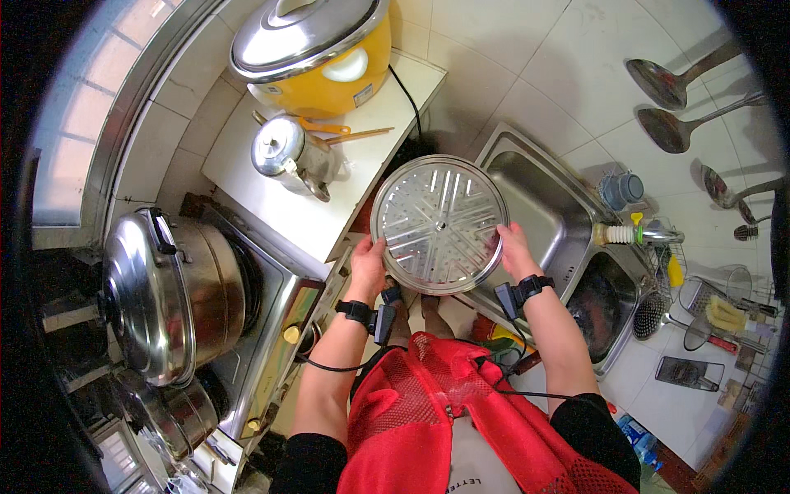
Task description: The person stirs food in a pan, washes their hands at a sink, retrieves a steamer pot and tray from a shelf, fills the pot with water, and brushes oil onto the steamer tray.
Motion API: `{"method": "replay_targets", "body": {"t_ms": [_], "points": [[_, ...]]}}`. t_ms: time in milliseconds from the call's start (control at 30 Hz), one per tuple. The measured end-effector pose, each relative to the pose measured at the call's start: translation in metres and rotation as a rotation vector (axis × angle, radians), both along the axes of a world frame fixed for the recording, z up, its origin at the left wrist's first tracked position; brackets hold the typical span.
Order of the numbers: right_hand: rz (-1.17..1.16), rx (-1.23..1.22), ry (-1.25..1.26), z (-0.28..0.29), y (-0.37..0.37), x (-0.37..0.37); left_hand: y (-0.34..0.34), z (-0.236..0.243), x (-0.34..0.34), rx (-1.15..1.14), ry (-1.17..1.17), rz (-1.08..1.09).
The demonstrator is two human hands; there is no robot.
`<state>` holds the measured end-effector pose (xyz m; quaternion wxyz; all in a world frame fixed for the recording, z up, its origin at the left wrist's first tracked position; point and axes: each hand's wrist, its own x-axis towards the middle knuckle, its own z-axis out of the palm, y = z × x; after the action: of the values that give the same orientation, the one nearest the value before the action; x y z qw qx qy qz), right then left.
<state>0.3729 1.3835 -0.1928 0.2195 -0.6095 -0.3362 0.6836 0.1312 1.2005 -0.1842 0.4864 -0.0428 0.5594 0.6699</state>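
Note:
Between my hands is a round, shiny metal steamer tray [444, 247] with slots running out from its centre like spokes. My left hand [369, 267] is closed on its lower left rim, and my right hand [516, 249] grips the right rim. The tray hangs in front of me, above the floor, between the white counter and the steel sink [539, 193]. Its right edge overlaps the sink's near side in view. Most of my fingers are hidden beneath the tray. Each wrist wears a black strap with a small device and a cable.
Left, a large lidded steel pot [181, 300] stands on the stove [267, 329]. A yellow cooker [329, 82] and a metal kettle [288, 152] share the white counter [304, 226]. Ladles [662, 128] hang on the right wall. A dark pan [601, 305] sits in the smaller basin.

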Motion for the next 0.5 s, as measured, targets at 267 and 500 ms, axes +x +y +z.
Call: {"method": "replay_targets", "body": {"t_ms": [267,500], "points": [[-0.028,0.037,-0.123,0.007,0.01,0.014,0.007,0.02,0.012,0.004,-0.15,-0.102],[-0.034,0.069,-0.154,0.019,0.009,0.012,0.0,0.026,0.013,-0.089,-0.115,-0.177]]}}
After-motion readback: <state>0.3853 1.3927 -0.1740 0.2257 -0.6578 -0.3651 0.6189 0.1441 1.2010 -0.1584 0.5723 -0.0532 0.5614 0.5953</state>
